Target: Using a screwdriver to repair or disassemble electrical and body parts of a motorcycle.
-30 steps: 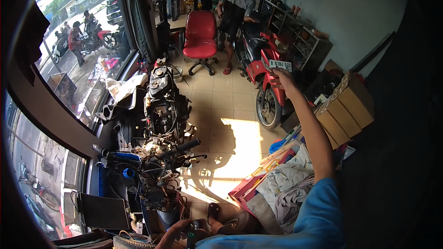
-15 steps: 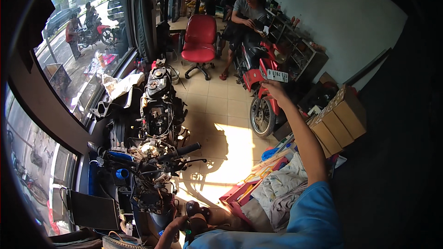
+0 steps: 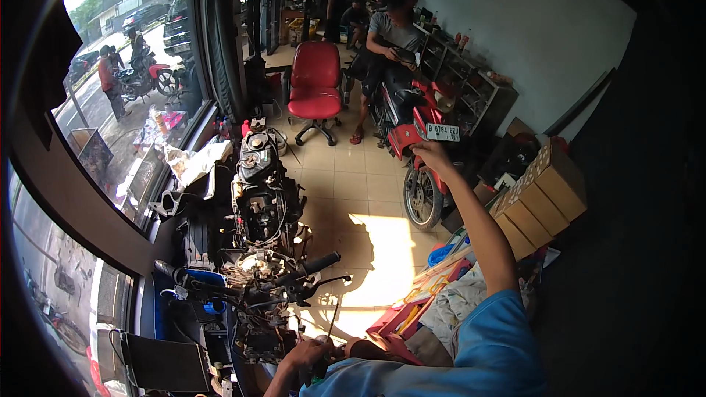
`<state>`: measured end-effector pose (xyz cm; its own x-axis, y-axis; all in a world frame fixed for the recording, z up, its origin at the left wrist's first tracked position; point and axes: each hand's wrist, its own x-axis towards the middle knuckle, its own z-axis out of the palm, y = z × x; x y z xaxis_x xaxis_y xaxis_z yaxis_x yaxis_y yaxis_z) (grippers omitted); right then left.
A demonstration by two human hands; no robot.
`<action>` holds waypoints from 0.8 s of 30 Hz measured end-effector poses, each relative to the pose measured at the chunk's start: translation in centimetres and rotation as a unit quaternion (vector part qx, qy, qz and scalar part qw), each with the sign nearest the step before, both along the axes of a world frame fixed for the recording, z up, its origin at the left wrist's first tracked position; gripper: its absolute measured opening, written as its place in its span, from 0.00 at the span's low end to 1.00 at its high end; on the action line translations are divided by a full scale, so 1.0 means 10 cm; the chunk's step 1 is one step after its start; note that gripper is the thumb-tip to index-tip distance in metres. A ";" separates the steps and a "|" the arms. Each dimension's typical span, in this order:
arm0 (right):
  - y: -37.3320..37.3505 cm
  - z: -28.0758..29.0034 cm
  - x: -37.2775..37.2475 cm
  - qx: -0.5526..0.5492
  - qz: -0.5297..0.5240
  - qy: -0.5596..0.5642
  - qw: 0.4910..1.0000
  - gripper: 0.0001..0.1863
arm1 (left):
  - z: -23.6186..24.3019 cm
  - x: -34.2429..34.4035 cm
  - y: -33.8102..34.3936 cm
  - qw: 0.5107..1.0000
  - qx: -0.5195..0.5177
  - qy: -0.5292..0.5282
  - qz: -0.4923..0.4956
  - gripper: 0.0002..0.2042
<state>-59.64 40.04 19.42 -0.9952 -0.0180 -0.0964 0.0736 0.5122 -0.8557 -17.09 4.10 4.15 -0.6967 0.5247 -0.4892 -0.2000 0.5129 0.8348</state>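
My right arm reaches far forward, and my right hand is in the air in front of the red motorcycle. Its fingers point ahead and to the left, with nothing visible in them. Low in the picture, my left hand is closed on what looks like a screwdriver. The thin shaft sticks up from the fist, while the handle is mostly hidden. Just left of that hand stands a stripped motorcycle with bare engine parts, wiring and a black handlebar grip.
A red office chair stands ahead on the tiled floor. A person is at the red motorcycle. Cardboard boxes, a metal shelf and a pink crate with cloth line the right side. Large windows run along the left.
My left hand has risen and moved right, and the tool's shaft now shows. My right hand is still outstretched, slightly lower in the picture. The view has shifted a little.
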 end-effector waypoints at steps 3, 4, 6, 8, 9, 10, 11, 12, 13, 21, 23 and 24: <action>-0.03 -0.02 -0.01 0.003 -0.009 0.011 1.000 0.13 | 0.31 -0.21 -0.11 0.998 0.029 -0.046 -0.027 0.22; -0.06 -0.03 -0.02 0.003 -0.008 0.007 1.000 0.13 | 0.36 -0.32 -0.17 0.996 0.010 -0.028 -0.080 0.23; -0.08 -0.02 -0.10 0.013 -0.013 -0.007 1.000 0.13 | 0.37 -0.33 -0.23 0.998 -0.001 -0.043 -0.050 0.20; -0.04 -0.04 -0.23 0.009 -0.018 -0.003 1.000 0.13 | 0.53 -0.46 -0.25 0.987 0.024 -0.155 0.043 0.20; -0.02 -0.07 -0.32 0.007 -0.021 -0.001 1.000 0.13 | 0.55 -0.50 -0.28 0.987 0.024 -0.154 0.044 0.20; -0.01 -0.10 -0.42 0.007 -0.020 0.000 1.000 0.13 | 0.54 -0.55 -0.32 0.980 0.037 -0.174 0.094 0.19; 0.01 -0.14 -0.53 -0.007 -0.024 0.013 1.000 0.12 | 0.56 -0.59 -0.34 0.969 0.050 -0.194 0.144 0.17; 0.05 -0.20 -0.64 -0.019 -0.028 0.024 0.999 0.11 | 0.98 -0.70 -0.27 0.954 0.064 -0.217 0.198 0.17; 0.06 -0.22 -0.77 -0.021 -0.025 0.023 0.999 0.11 | 1.00 -0.75 -0.26 0.953 0.064 -0.218 0.202 0.17; 0.53 -0.28 -2.29 -0.044 -0.027 0.085 0.995 0.11 | 0.69 -1.44 0.05 0.866 0.115 -0.270 0.404 0.18; 0.65 -0.12 -2.80 -0.022 -0.039 0.084 0.995 0.11 | 0.50 -1.78 0.19 0.896 0.065 -0.254 0.358 0.18; 0.83 -0.13 -3.06 -0.031 -0.047 0.092 0.994 0.11 | 0.84 -2.08 0.41 0.888 0.062 -0.266 0.371 0.18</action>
